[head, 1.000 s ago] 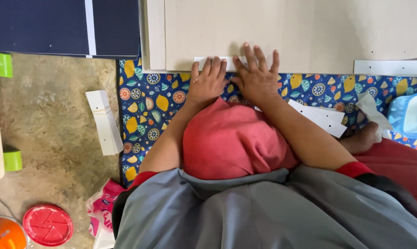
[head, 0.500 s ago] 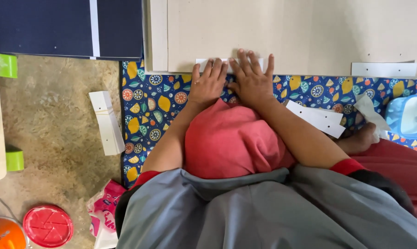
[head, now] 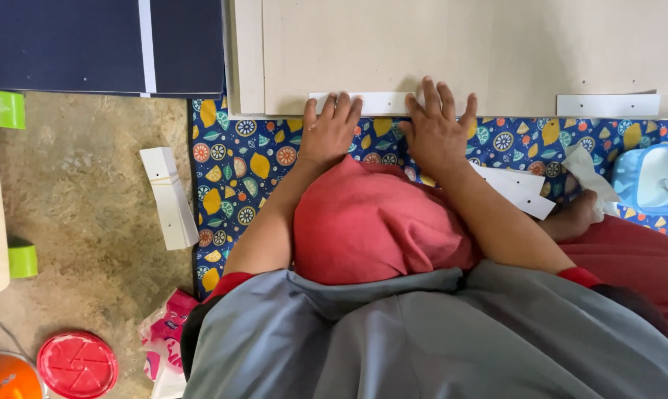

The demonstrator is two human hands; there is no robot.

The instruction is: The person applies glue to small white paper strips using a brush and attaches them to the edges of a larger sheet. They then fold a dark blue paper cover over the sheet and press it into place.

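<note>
Both hands, left hand (head: pixel 330 133) and right hand (head: pixel 437 133), still press flat, fingers spread, on the white strip (head: pixel 363 102).

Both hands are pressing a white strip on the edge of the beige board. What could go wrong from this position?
1. The left hand and right hand cover only part of the white strip, so its free middle might lift or sit crooked on the beige board.
2. The loose white strips lie close beside the right forearm; a sweep of the arm could scatter them.
3. The blue tub stands open near the mat's edge and might be knocked.
</note>
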